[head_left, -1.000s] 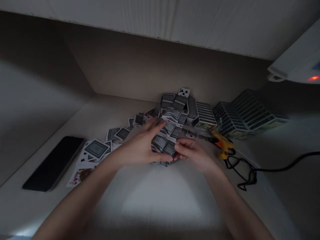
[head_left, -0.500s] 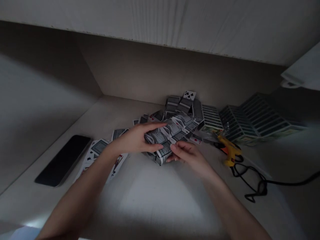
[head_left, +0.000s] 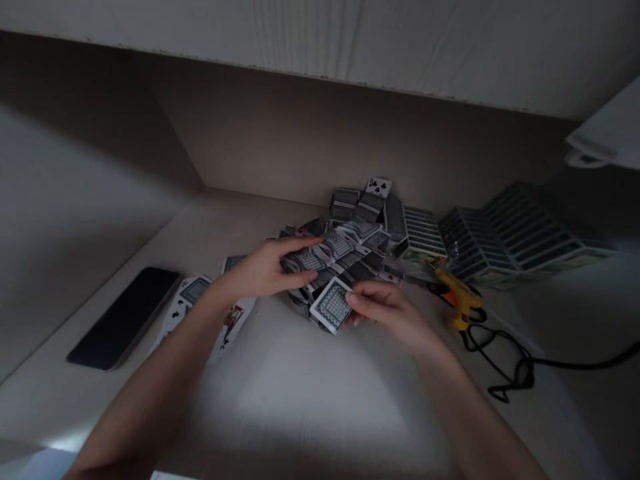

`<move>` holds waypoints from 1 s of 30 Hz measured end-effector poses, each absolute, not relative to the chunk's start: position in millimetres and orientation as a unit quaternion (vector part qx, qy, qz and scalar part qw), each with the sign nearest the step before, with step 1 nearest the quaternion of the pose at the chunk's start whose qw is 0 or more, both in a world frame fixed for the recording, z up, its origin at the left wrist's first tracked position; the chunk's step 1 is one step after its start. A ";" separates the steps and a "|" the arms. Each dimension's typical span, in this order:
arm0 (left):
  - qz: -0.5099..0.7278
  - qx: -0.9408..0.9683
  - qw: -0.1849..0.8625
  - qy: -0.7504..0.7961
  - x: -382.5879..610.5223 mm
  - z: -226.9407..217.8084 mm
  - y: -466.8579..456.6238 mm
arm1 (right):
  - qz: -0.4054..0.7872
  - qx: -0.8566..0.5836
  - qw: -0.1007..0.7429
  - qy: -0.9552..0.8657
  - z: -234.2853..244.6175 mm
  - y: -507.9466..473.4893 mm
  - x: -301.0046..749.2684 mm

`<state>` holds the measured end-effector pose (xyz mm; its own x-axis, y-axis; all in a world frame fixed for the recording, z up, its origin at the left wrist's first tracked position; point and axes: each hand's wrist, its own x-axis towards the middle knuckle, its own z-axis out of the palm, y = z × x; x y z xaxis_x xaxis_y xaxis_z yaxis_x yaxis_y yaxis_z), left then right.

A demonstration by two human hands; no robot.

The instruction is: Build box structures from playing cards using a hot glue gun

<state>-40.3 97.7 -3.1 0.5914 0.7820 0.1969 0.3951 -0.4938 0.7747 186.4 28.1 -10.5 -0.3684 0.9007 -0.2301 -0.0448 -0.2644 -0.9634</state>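
Note:
In my right hand [head_left: 387, 312], pinched between thumb and fingers, is a playing card [head_left: 330, 308], its patterned back turned up. My left hand [head_left: 263, 268] grips the left side of a structure of folded playing cards [head_left: 336, 248], thumb in front and index finger along the top. The held card overlaps the near end of this structure; whether they touch, I cannot tell. Behind it stand more folded cards [head_left: 345, 203], with an eight of clubs [head_left: 379, 187] sticking up. Face-up cards [head_left: 231, 328] lie partly hidden under my left forearm.
A black phone [head_left: 123, 319] lies at the left. To the right are a yellow glue gun [head_left: 463, 300] with a tangled black cord [head_left: 520, 373] and long rows of stacked green-edged cards [head_left: 520, 233]. A wall [head_left: 260, 133] closes the back, and a pale board [head_left: 310, 40] hangs overhead.
The card in my right hand has swung out from the structure's near end and now shows its whole back. My left hand and the structure have shifted slightly left and away.

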 end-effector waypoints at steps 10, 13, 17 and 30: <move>0.263 0.862 0.295 0.319 -32.2 -4.7 90.8 | 0.631 -0.515 0.412 -0.409 -16.6 30.5 178.8; 0.251 0.871 0.276 0.320 -28.5 -1.8 86.5 | 0.628 -0.532 0.408 -0.394 -15.8 30.8 179.3; 0.229 0.878 0.259 0.331 -26.2 1.2 81.0 | 0.635 -0.542 0.401 -0.378 -14.5 30.4 179.8; 0.218 0.893 0.238 0.314 -20.0 0.7 74.3 | 0.726 -0.474 0.339 -0.366 -22.9 38.8 193.1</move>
